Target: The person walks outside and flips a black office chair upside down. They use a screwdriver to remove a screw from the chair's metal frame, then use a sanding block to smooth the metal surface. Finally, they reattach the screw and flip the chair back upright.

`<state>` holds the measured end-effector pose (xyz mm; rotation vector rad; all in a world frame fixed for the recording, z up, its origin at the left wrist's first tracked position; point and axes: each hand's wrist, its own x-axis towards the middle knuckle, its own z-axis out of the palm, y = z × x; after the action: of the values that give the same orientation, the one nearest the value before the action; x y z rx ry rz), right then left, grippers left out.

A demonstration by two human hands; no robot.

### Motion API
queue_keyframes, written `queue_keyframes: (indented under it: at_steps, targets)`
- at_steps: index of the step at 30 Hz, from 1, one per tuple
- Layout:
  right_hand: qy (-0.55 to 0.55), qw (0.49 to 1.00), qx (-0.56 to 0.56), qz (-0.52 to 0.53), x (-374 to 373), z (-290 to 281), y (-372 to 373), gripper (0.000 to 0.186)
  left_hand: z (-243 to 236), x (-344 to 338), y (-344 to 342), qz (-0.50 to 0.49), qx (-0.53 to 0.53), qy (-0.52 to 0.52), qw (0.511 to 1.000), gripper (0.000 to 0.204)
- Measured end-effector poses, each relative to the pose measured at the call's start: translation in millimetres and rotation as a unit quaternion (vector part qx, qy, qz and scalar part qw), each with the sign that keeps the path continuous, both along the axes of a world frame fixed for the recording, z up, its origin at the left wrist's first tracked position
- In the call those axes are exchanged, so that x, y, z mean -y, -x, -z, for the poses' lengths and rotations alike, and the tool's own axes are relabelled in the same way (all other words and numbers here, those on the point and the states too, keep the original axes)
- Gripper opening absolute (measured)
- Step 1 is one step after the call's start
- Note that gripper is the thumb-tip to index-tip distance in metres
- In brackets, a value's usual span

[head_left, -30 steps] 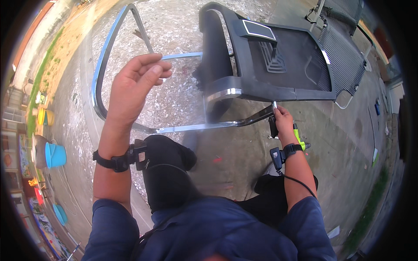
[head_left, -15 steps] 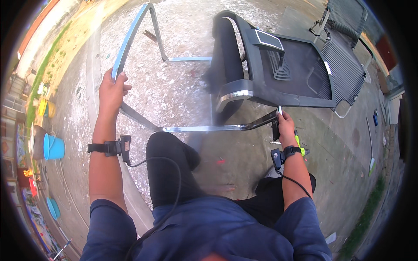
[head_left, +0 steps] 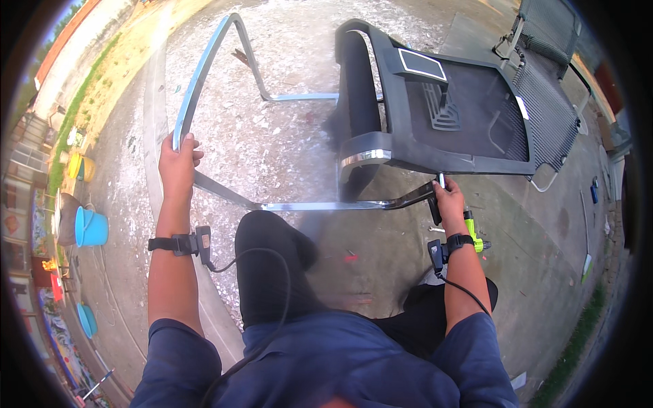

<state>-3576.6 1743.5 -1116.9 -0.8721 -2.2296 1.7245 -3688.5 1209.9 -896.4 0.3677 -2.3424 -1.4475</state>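
A black office chair with a mesh back (head_left: 486, 109) lies tipped over in front of me, its padded seat (head_left: 360, 88) toward the middle. The shiny metal chair frame (head_left: 320, 205) loops out to the left. My left hand (head_left: 178, 166) is closed around the frame's far-left bend, thumb on the inner side. At the frame's near right end, beside the lower edge of the mesh back, my right hand (head_left: 449, 199) grips the dark tube. A small pale tip shows above its fingers; what it is I cannot make out.
A yellow-green power tool (head_left: 474, 231) lies beside my right wrist, with a wrench (head_left: 437, 230) close by. Behind the chair stands a grey mesh recliner (head_left: 544, 102). To the left is a blue bucket (head_left: 92, 227). Pale flakes cover the concrete floor (head_left: 286, 149).
The whole view has shifted slightly, so everything sits a little further right. Both hands keep their holds on the chair frame, and the chair has not visibly turned.
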Motion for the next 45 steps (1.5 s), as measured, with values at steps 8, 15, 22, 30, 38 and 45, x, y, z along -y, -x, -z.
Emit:
queue_keyframes:
  at_steps: [8, 15, 22, 30, 38, 45]
  targets:
    - [0.019, 0.999, 0.037, -0.032, 3.5, 40.3, -6.3, 0.039, 39.5, 16.4, -13.8, -0.003, -0.034, -0.053, 0.998, 0.031]
    - [0.092, 0.994, 0.008, -0.05, 11.0, 61.2, -7.3, 0.024, 86.9, 50.6, -31.0, 0.042, 0.023, -0.144, 0.988, 0.036]
    - [0.061, 0.991, 0.033, -0.11, 2.1, 87.3, -9.9, 0.035, 140.6, 60.9, -32.8, 0.053, 0.121, -0.173, 0.976, 0.03]
    - [0.043, 0.989, 0.034, -0.137, 12.0, 89.0, 4.9, 0.045, 207.2, 78.8, -31.9, 0.016, 0.216, -0.177, 0.96, 0.031]
    - [-0.011, 0.99, 0.027, -0.137, 11.8, 79.1, 9.4, 0.037, 213.3, 83.3, -27.5, 0.012, 0.204, -0.146, 0.968, 0.022]
    - [-0.067, 0.989, 0.018, -0.131, 11.5, 28.7, 33.3, 0.032, 179.6, 80.3, -6.3, 0.029, 0.165, -0.108, 0.98, 0.016]
